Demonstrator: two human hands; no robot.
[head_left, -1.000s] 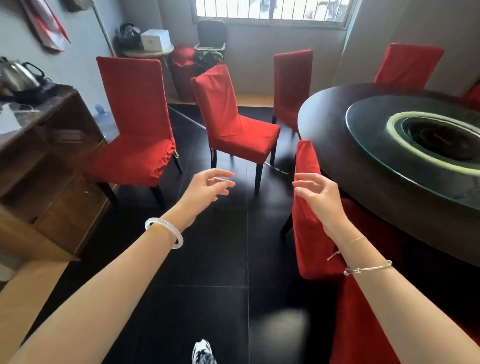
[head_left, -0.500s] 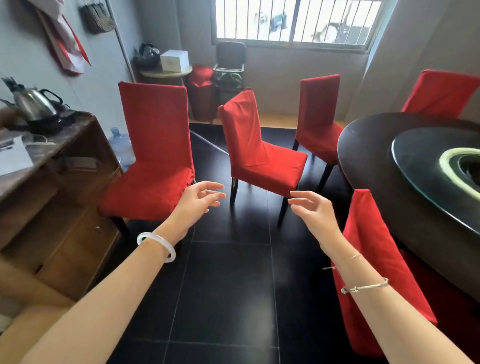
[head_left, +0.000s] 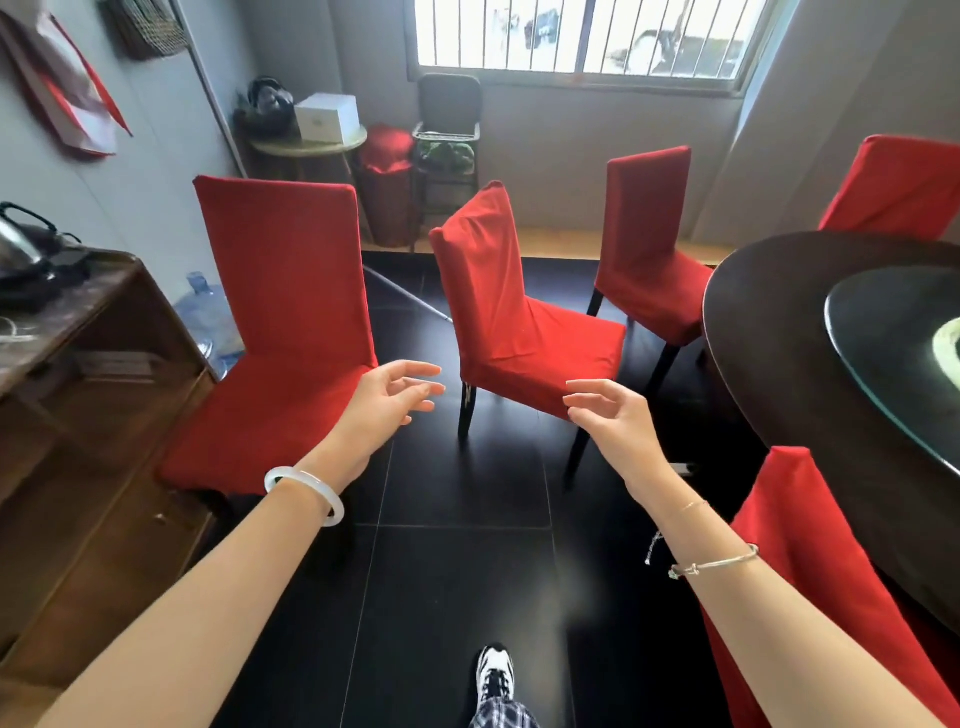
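Observation:
My left hand (head_left: 387, 402) and my right hand (head_left: 610, 418) are both stretched out in front of me at about the same height, palms facing each other, fingers loosely spread and holding nothing. Between and just beyond them stands a red-covered chair (head_left: 511, 322), turned at an angle, its seat corner close to my right fingertips. A second red chair (head_left: 283, 332) stands to the left, its seat under my left hand in the picture. Neither hand touches a chair.
A dark round table (head_left: 769, 332) with a glass turntable (head_left: 878, 353) fills the right, with red chairs (head_left: 649, 249) around it and one (head_left: 810, 566) right by my right forearm. A wooden cabinet (head_left: 98, 426) with a kettle (head_left: 21, 254) lines the left wall. The floor is black tile.
The view has swung left and up, so the table slid to the right edge and the angled chair came to the centre. Both hands stay raised and empty, closer to that chair.

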